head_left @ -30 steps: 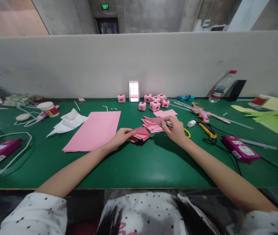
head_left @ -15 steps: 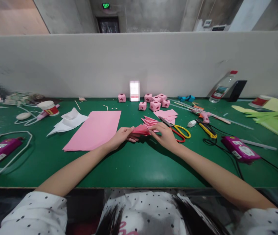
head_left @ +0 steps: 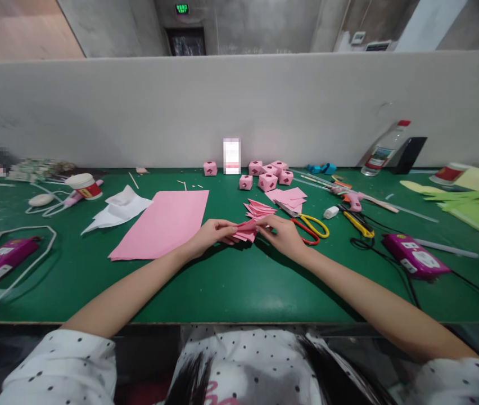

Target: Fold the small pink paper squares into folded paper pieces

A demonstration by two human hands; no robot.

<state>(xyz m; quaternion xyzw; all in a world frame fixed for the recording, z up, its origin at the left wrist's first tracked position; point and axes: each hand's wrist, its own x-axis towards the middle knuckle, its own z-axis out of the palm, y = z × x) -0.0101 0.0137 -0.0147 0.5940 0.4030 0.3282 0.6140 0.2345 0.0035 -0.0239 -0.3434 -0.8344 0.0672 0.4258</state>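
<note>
Between both hands, just above the green table, is a folded pink paper piece (head_left: 245, 231) with several layers. My left hand (head_left: 214, 233) pinches its left end, and my right hand (head_left: 279, 232) grips the right end between thumb and fingers. Behind it lies a fanned pile of folded pink paper strips (head_left: 258, 209). Scissors (head_left: 313, 224) with red and yellow handles rest beside my right hand, blades toward some pink paper squares (head_left: 292, 197). Left of my hands lies a stack of large pink paper sheets (head_left: 167, 222).
Several pink paper cubes (head_left: 267, 181) and a bright phone (head_left: 231, 156) stand near the grey partition (head_left: 138, 112). White crumpled paper (head_left: 121, 205) and a paper cup (head_left: 83, 185) are left. A glue gun (head_left: 352, 199), a yellow cutter (head_left: 360, 225) and a purple power strip (head_left: 416, 257) lie right.
The folded pink paper has turned between my fingers, and its layered lower edge now shows. My left fingers have shifted slightly right along it. Other things on the table stay put.
</note>
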